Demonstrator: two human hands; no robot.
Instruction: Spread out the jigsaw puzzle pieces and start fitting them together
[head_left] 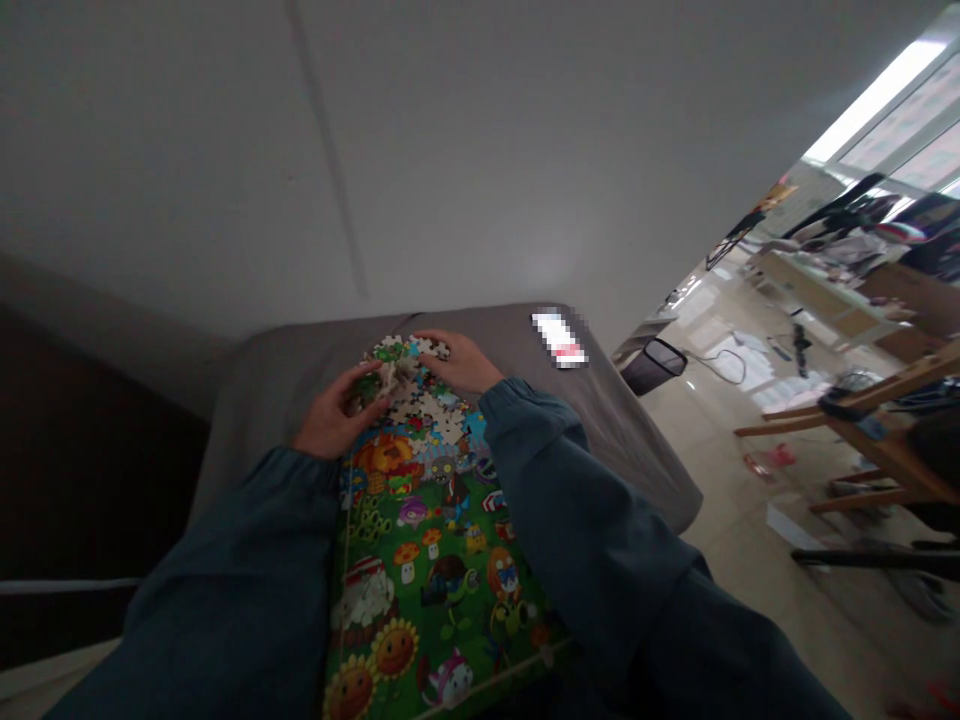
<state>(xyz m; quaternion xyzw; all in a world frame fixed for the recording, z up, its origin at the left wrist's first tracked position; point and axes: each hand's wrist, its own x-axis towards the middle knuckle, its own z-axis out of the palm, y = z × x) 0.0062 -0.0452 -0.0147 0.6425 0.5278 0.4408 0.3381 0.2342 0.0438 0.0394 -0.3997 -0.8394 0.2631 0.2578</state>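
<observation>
Head view shows most of the jigsaw puzzle (427, 560) assembled on the grey bed (637, 440); loose pieces (420, 400) remain at its far end, where both hands, left (330, 420) and right (461, 362), curl over them.

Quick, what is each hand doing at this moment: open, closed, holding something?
Left hand: curled on loose puzzle pieces; a real grip cannot be told.
Right hand: resting on the same pile; open or closed cannot be told.
</observation>
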